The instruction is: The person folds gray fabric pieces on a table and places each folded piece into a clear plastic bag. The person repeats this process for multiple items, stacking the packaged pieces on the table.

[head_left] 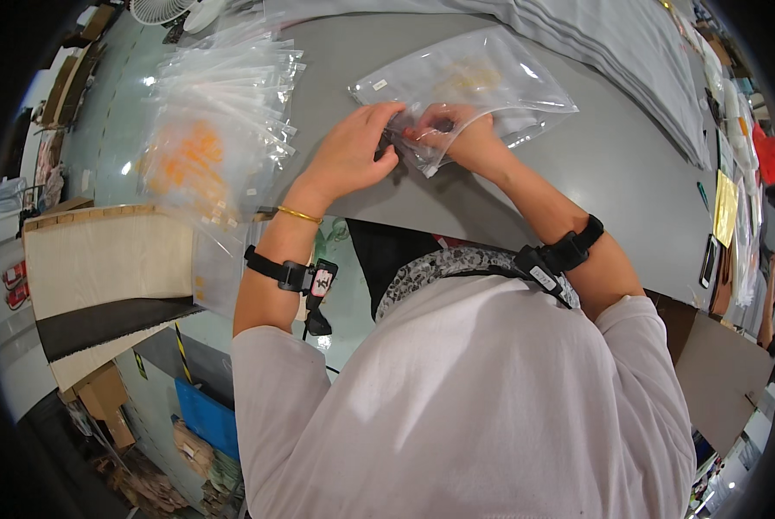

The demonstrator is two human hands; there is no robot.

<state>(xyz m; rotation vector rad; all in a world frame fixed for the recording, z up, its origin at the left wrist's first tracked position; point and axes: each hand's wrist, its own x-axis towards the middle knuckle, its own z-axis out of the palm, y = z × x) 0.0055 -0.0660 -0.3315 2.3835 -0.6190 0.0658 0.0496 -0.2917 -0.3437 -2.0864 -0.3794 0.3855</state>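
A clear plastic zip bag (526, 82) with a small white label and faint yellow print lies on the grey table in front of me. My left hand (353, 151) is at its near left edge, fingers curled onto the plastic, with a gap between thumb and forefinger. My right hand (456, 134) is at the bag's near side, thumb and forefinger pinched together on the film by the opening. Part of the clear film runs across this hand and wrist. The left hand's lower fingers are hidden in shadow.
To the left, a fanned stack of clear zip bags (223, 138) with orange print overhangs the table edge. Folded grey fabric (595, 43) lines the far side. A phone (709, 261), a yellow packet (724, 208) and a pen sit at the right edge. A wooden board (111, 259) stands lower left.
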